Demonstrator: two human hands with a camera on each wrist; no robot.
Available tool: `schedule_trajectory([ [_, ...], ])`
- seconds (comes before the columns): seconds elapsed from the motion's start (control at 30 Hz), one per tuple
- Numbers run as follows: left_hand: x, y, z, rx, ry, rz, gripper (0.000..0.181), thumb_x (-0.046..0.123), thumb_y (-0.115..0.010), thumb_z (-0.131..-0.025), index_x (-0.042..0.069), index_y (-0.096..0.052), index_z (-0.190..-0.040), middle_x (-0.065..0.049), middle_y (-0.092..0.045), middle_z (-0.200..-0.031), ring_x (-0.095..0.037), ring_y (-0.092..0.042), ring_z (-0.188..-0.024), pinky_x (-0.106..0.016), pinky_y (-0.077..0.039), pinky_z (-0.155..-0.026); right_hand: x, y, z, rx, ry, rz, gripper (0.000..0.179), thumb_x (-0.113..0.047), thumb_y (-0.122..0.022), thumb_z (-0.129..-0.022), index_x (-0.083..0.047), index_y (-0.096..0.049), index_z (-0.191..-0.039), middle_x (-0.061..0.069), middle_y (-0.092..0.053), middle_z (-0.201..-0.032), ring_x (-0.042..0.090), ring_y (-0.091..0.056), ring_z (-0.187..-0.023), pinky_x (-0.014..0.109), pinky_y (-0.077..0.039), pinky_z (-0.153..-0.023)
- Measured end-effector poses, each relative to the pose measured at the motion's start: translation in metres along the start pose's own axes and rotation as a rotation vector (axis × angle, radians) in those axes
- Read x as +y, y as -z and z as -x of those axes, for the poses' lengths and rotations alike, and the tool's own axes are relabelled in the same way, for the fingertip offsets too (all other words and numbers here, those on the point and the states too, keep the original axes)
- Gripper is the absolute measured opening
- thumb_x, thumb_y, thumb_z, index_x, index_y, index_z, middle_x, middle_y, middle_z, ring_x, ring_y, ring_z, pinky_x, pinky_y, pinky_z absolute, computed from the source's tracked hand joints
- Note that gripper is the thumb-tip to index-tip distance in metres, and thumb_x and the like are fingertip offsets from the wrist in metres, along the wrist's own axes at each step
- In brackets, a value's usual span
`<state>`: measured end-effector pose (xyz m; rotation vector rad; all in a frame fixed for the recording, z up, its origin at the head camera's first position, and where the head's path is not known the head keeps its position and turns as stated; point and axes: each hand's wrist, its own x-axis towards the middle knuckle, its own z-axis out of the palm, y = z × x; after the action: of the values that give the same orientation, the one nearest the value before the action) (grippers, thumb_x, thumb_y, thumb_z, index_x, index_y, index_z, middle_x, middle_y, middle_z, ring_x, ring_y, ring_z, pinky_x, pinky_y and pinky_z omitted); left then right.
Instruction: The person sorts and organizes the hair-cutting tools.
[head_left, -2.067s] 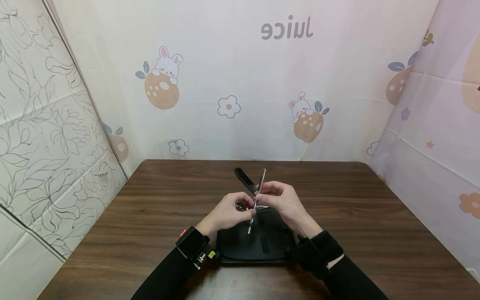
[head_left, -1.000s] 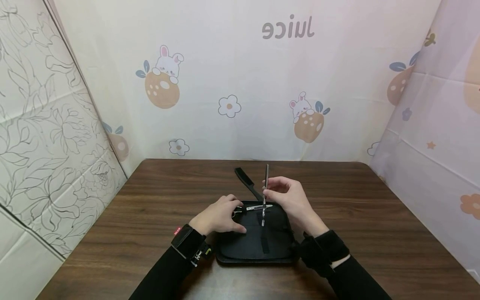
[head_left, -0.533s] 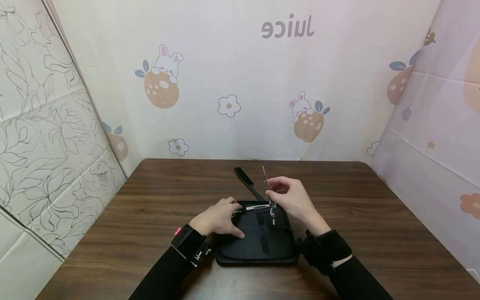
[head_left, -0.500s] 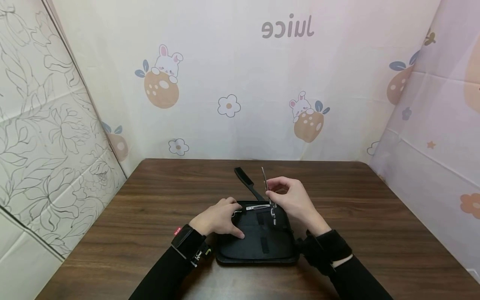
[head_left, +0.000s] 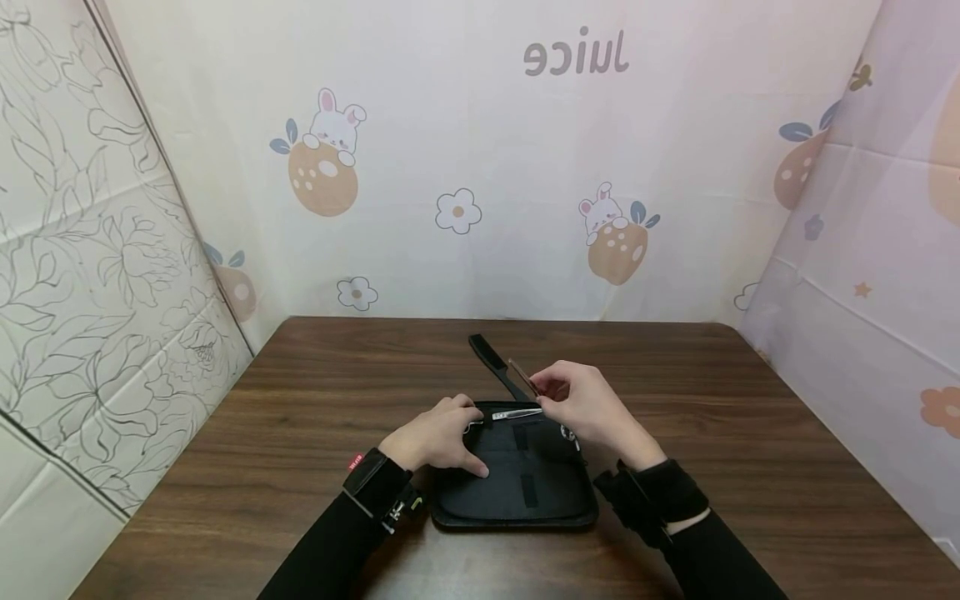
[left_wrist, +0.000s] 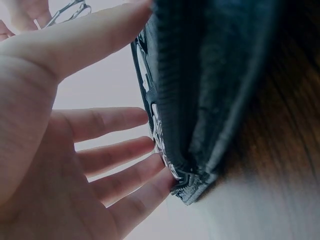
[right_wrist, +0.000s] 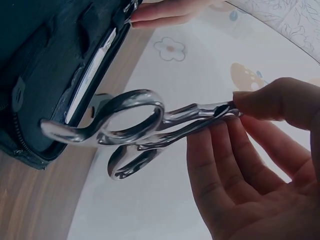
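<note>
A black zip case (head_left: 558, 487) lies on the table in front of me. My left hand (head_left: 433, 435) rests at its left side, fingers extended; in the left wrist view the fingertips touch the case's edge beside metal finger rings (left_wrist: 158, 125). My right hand (head_left: 592, 404) pinches a pair of scissors (right_wrist: 185, 116) between thumb and fingers above the case's back right corner. Their rings point down toward the case, and the blades (head_left: 522, 377) slant up to the left. Another metal blade (head_left: 516, 413) lies along the case's back edge.
A black comb (head_left: 489, 356) lies behind the case, its handle running toward the back edge. Two dark strap loops (head_left: 529, 490) cross the case's face. The wooden table (head_left: 360, 358) extends around it, with a patterned curtain (head_left: 465, 125) behind.
My right hand turned the scissors from upright to slanting left and lowered them toward the case's back right. The left hand let go of the scissors and moved to the case's left side.
</note>
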<state>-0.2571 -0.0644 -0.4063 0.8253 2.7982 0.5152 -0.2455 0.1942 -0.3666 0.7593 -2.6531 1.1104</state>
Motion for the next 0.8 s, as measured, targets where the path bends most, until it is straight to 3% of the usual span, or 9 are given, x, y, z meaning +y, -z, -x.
schedule_trajectory([
  [0.27, 0.0, 0.0, 0.0, -0.011, 0.0, 0.002, 0.08, 0.048, -0.086, -0.079, 0.009, -0.058, -0.142, -0.01, -0.047, -0.146, -0.029, -0.044, -0.135, -0.048, -0.046, -0.102, 0.0, 0.002, -0.002, -0.066, 0.022, 0.055, 0.021, 0.002, -0.069, -0.092, -0.002, -0.073, -0.111, 0.0, -0.065, -0.095, 0.013, -0.06, -0.083, 0.032, -0.052, -0.074],
  [0.8, 0.0, 0.001, 0.001, -0.019, 0.008, 0.01, 0.079, 0.047, -0.086, -0.079, 0.008, -0.059, -0.142, -0.009, -0.047, -0.145, -0.028, -0.045, -0.133, -0.047, -0.047, -0.101, 0.004, 0.017, 0.0, -0.204, -0.014, 0.212, 0.021, 0.004, -0.066, -0.091, -0.008, -0.074, -0.106, -0.003, -0.061, -0.092, 0.012, -0.054, -0.079, 0.032, -0.049, -0.071],
])
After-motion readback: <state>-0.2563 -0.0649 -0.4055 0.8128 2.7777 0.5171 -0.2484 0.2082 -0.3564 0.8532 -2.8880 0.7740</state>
